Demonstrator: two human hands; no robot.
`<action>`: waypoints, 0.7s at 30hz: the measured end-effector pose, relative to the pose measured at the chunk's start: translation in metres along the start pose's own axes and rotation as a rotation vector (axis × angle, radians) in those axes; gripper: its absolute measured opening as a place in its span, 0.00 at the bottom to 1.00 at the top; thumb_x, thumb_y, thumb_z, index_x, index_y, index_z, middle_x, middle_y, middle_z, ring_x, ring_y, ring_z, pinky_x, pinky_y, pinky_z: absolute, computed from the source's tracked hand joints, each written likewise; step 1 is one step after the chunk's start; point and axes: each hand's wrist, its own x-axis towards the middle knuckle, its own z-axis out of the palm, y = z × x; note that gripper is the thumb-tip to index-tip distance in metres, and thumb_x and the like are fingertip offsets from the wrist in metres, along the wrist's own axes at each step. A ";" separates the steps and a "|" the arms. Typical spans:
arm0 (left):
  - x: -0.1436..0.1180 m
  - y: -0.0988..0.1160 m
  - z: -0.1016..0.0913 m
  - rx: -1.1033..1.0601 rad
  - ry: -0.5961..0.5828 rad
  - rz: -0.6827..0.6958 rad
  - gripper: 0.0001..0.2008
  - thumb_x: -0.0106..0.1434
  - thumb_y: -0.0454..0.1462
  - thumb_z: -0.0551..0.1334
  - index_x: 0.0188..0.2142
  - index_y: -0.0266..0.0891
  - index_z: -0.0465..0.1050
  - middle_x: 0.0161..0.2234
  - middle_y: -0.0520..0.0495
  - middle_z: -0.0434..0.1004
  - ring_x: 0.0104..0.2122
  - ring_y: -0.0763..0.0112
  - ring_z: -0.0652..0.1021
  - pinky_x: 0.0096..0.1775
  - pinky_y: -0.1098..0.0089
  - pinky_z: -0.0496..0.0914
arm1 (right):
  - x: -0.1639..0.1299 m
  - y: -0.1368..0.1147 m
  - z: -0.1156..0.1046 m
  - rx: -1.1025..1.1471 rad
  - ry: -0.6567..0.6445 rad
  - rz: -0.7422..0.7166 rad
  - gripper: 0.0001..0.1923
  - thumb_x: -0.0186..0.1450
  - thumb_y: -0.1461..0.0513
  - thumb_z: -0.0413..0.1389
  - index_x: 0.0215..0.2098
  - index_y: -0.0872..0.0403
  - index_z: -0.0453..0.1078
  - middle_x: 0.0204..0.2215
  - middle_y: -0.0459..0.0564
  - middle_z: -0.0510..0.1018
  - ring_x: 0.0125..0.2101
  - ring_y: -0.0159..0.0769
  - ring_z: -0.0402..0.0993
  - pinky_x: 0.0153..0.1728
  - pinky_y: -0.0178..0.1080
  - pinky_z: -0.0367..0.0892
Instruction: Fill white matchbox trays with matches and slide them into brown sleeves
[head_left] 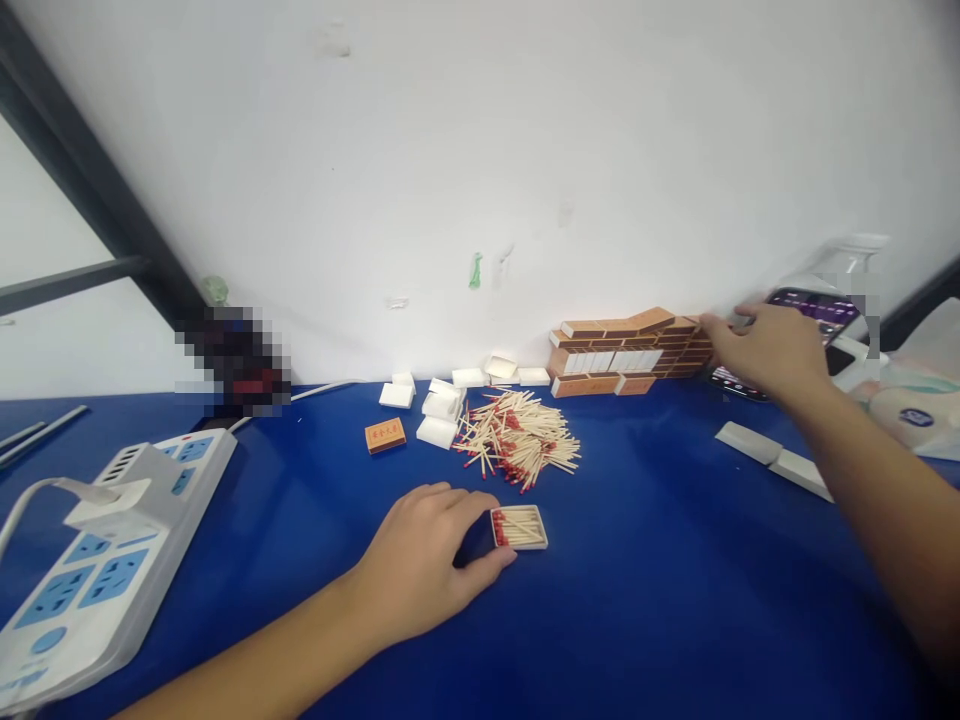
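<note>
My left hand [424, 560] rests on the blue table and pinches the left end of a small white matchbox tray [520, 527] filled with red-tipped matches. Just beyond it lies a loose pile of matches [517, 437]. My right hand [765, 350] reaches far right to the end of a stack of orange matchbox sleeves [634, 350] against the wall, fingers curled at the stack's right edge; a phone [821, 312] with a lit screen lies just behind that hand. Whether the fingers grip a sleeve is unclear.
Several empty white trays [442, 400] and one orange sleeve [385, 435] lie left of the pile. A white power strip [105, 550] sits at the left edge. Two white blocks [776, 458] and a tissue pack [911, 415] are at the right. The wall is close behind.
</note>
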 end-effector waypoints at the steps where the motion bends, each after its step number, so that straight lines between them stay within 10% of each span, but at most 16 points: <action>1: 0.000 0.000 0.000 -0.004 -0.007 -0.001 0.14 0.70 0.46 0.66 0.50 0.42 0.79 0.26 0.52 0.73 0.29 0.63 0.74 0.37 0.63 0.67 | 0.001 -0.001 0.001 -0.011 -0.021 0.020 0.33 0.70 0.48 0.52 0.53 0.70 0.78 0.44 0.77 0.82 0.44 0.61 0.77 0.45 0.52 0.69; 8: -0.001 0.001 -0.001 -0.002 -0.018 -0.002 0.14 0.70 0.46 0.66 0.49 0.42 0.79 0.26 0.52 0.73 0.30 0.63 0.74 0.35 0.64 0.65 | -0.001 -0.008 -0.001 -0.001 -0.155 0.090 0.28 0.71 0.49 0.52 0.42 0.66 0.82 0.35 0.74 0.82 0.36 0.58 0.75 0.38 0.50 0.64; 15: -0.002 0.000 -0.001 0.000 -0.010 0.005 0.14 0.70 0.46 0.66 0.50 0.42 0.79 0.26 0.52 0.74 0.30 0.63 0.73 0.35 0.64 0.64 | -0.016 -0.015 -0.007 0.143 -0.019 0.176 0.34 0.67 0.49 0.59 0.62 0.67 0.69 0.48 0.77 0.80 0.45 0.59 0.74 0.41 0.50 0.63; 21: -0.002 0.000 -0.001 -0.019 -0.006 0.012 0.13 0.69 0.46 0.67 0.47 0.42 0.80 0.26 0.52 0.74 0.29 0.65 0.73 0.35 0.64 0.64 | -0.021 -0.021 -0.014 0.272 0.069 0.151 0.19 0.69 0.57 0.57 0.53 0.60 0.74 0.38 0.67 0.82 0.39 0.50 0.76 0.43 0.47 0.65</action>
